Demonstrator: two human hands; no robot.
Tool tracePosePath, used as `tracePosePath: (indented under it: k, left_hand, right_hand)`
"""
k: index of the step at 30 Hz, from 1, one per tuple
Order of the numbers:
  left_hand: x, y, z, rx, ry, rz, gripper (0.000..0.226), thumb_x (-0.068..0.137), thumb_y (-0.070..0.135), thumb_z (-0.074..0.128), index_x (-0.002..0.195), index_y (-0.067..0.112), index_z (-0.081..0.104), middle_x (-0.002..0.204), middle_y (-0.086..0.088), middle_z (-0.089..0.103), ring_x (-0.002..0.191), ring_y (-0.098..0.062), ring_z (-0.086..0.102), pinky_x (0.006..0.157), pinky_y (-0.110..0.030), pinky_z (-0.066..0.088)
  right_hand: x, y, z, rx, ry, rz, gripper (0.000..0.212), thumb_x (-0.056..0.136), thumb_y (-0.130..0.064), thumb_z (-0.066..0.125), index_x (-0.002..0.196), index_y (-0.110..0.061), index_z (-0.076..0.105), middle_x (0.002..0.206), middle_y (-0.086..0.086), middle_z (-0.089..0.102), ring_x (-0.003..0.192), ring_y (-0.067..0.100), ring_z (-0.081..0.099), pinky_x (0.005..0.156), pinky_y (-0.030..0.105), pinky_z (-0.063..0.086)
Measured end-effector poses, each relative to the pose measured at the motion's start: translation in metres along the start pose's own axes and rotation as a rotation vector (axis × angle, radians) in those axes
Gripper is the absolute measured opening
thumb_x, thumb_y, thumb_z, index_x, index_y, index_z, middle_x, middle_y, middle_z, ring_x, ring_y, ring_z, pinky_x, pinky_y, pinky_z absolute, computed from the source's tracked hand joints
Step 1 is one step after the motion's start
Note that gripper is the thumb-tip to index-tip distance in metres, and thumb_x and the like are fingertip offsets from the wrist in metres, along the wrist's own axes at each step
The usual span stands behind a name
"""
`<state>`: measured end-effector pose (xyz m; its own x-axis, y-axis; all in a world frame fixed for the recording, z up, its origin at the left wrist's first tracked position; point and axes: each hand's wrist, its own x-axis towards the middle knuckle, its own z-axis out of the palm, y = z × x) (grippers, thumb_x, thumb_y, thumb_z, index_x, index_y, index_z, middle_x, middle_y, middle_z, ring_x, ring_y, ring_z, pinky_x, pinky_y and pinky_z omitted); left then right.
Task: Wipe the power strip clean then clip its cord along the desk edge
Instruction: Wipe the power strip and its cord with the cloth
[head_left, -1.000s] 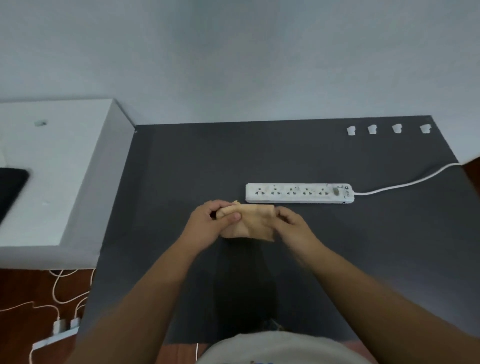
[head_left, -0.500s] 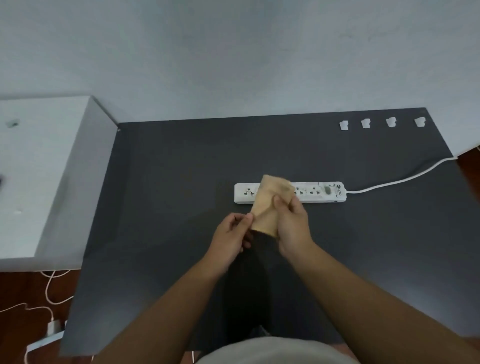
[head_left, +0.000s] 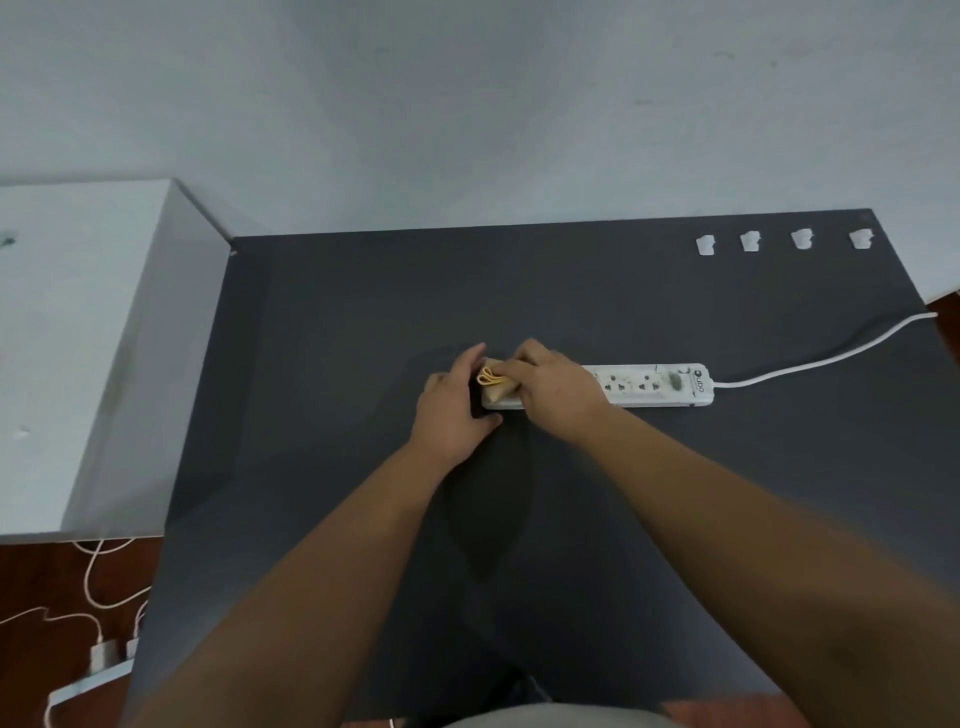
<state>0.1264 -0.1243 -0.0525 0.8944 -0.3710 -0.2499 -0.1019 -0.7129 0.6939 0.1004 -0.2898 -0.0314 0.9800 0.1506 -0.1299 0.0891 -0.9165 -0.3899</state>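
Head camera view, looking down at a dark grey surface (head_left: 322, 364) with two bare forearms reaching forward from the bottom of the frame. A white power strip (head_left: 652, 385) lies flat near the middle, its long axis running left to right, square to the person. Its white cord (head_left: 810, 364) leaves the right end and curves away off the right edge of the surface. The right hand (head_left: 558, 387) lies on the strip's left end, its grip closed on a folded tan cloth (head_left: 496, 381) and pressing it down on the strip. From this grip the uncovered length of the strip, with its sockets and switch, stretches away to the right, so the wiping stroke would likely run rightward along that axis. The left hand (head_left: 452, 410) sits just left of the strip's left end, fingers curved against it as if to steady it; whether that grip truly clasps the end cannot be told. Both wrists are angled inward, hands nearly touching. Four small white clips (head_left: 779, 241) sit in a row near the far right corner of the surface, well apart from the hands; the cord is not yet in any of them.
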Motion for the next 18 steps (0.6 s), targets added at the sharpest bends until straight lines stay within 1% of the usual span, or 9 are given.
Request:
tracePosePath:
  k: [2, 5, 6, 9, 10, 11, 13, 15, 18]
  left_hand:
    - [0.003, -0.003, 0.002, 0.013, 0.000, 0.012, 0.089, 0.073, 0.023, 0.077, 0.145, 0.035, 0.025, 0.136, 0.013, 0.055, 0.122, -0.022, 0.045, 0.105, -0.043, 0.037]
    - [0.006, -0.010, 0.002, -0.009, 0.005, 0.023, 0.084, 0.074, 0.030, 0.078, 0.143, 0.036, 0.029, 0.135, 0.018, 0.056, 0.119, -0.018, 0.044, 0.103, -0.037, 0.036]
    - [0.006, -0.010, 0.001, -0.007, 0.005, 0.025, 0.082, 0.074, 0.030, 0.078, 0.142, 0.036, 0.032, 0.134, 0.018, 0.056, 0.119, -0.017, 0.043, 0.103, -0.037, 0.036]
    - [0.008, -0.012, 0.000, 0.028, -0.007, 0.017, 0.072, 0.075, 0.028, 0.077, 0.136, 0.039, 0.041, 0.128, 0.013, 0.058, 0.120, -0.018, 0.041, 0.104, -0.043, 0.038]
    - [0.008, -0.012, 0.001, 0.033, -0.011, 0.016, 0.070, 0.075, 0.028, 0.076, 0.135, 0.040, 0.043, 0.127, 0.012, 0.059, 0.120, -0.018, 0.040, 0.104, -0.044, 0.038]
    - [0.008, -0.012, 0.001, 0.035, -0.010, 0.016, 0.069, 0.075, 0.029, 0.076, 0.134, 0.041, 0.043, 0.127, 0.013, 0.059, 0.119, -0.018, 0.040, 0.104, -0.044, 0.038]
    - [0.009, -0.014, 0.001, 0.036, -0.007, 0.019, 0.068, 0.075, 0.030, 0.076, 0.134, 0.042, 0.044, 0.127, 0.013, 0.059, 0.118, -0.018, 0.040, 0.104, -0.045, 0.038]
    - [0.010, -0.016, 0.002, 0.039, -0.005, 0.025, 0.068, 0.074, 0.030, 0.076, 0.133, 0.042, 0.044, 0.126, 0.013, 0.059, 0.118, -0.018, 0.040, 0.103, -0.045, 0.039]
    - [0.010, -0.016, 0.002, 0.042, -0.003, 0.038, 0.067, 0.075, 0.031, 0.076, 0.133, 0.041, 0.045, 0.125, 0.013, 0.060, 0.118, -0.018, 0.040, 0.102, -0.045, 0.039]
  right_hand:
    - [-0.004, -0.002, 0.005, 0.011, 0.016, 0.006, 0.048, 0.084, -0.004, 0.054, 0.127, -0.025, 0.055, 0.116, 0.008, 0.052, 0.095, 0.031, 0.054, 0.073, 0.037, 0.047]
    - [-0.011, 0.001, -0.001, 0.073, -0.073, -0.051, 0.044, 0.083, 0.000, 0.052, 0.119, -0.022, 0.062, 0.114, 0.006, 0.055, 0.096, 0.028, 0.056, 0.076, 0.035, 0.049]
    - [-0.014, 0.003, -0.006, 0.120, -0.056, -0.054, 0.042, 0.082, 0.002, 0.051, 0.116, -0.019, 0.065, 0.113, 0.006, 0.057, 0.095, 0.028, 0.058, 0.077, 0.034, 0.049]
    - [-0.019, 0.018, -0.014, 0.225, 0.221, 0.082, 0.042, 0.079, 0.008, 0.050, 0.110, -0.012, 0.068, 0.108, 0.010, 0.061, 0.093, 0.028, 0.061, 0.079, 0.032, 0.050]
    - [-0.019, 0.023, -0.013, 0.205, 0.264, 0.135, 0.043, 0.079, 0.008, 0.050, 0.112, -0.013, 0.067, 0.109, 0.010, 0.061, 0.093, 0.028, 0.061, 0.079, 0.033, 0.051]
    - [-0.018, 0.023, -0.012, 0.172, 0.248, 0.171, 0.044, 0.080, 0.006, 0.051, 0.116, -0.015, 0.065, 0.111, 0.009, 0.059, 0.095, 0.028, 0.060, 0.079, 0.036, 0.052]
    - [-0.018, 0.019, -0.005, 0.088, 0.115, 0.192, 0.047, 0.082, 0.002, 0.051, 0.123, -0.019, 0.060, 0.117, 0.008, 0.054, 0.097, 0.029, 0.057, 0.079, 0.038, 0.052]
    - [-0.023, 0.015, 0.001, 0.054, 0.028, 0.148, 0.047, 0.083, 0.000, 0.051, 0.124, -0.021, 0.058, 0.118, 0.008, 0.052, 0.093, 0.030, 0.057, 0.075, 0.037, 0.050]
    - [-0.031, 0.016, -0.006, 0.147, 0.015, 0.050, 0.045, 0.082, 0.003, 0.050, 0.118, -0.020, 0.064, 0.112, 0.007, 0.056, 0.091, 0.029, 0.059, 0.077, 0.038, 0.051]
